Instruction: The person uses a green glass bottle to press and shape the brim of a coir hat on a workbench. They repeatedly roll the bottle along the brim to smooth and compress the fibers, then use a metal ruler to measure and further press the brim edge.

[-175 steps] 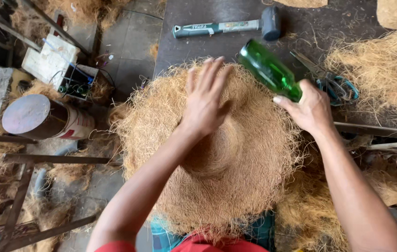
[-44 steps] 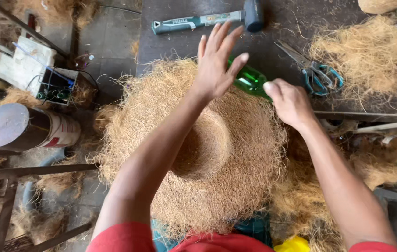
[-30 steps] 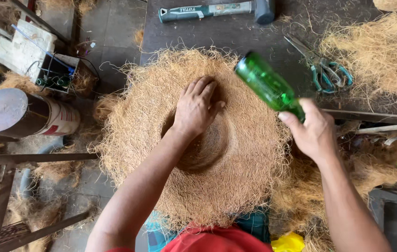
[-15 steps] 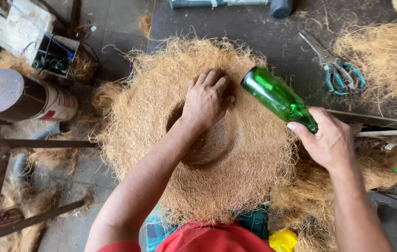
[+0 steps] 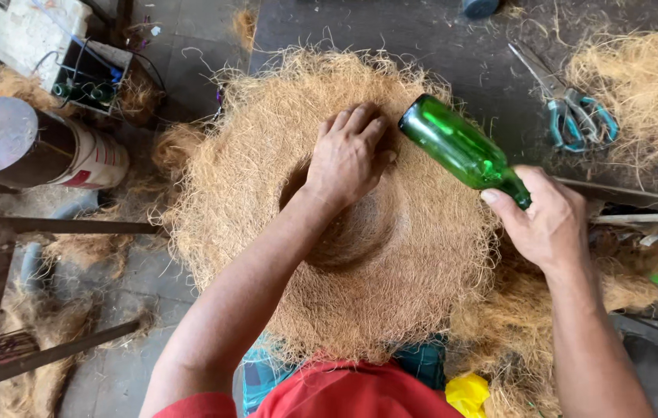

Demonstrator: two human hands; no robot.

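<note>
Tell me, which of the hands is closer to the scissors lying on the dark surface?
The right. The right hand grips the green bottle by its neck, just below and left of the scissors. The left hand presses on the fibre mat, further left, beyond the bottle.

Round tan fibre mat (image 5: 267,232) with dished centre, green glass bottle (image 5: 460,149) tilted above

The person wore a red short-sleeved shirt (image 5: 329,391), its fabric showing at the bottom edge. Both forearms were bare, with no watch, ring or glove on the left hand (image 5: 347,155) or the right hand (image 5: 547,220). Fingernails were short.
</note>
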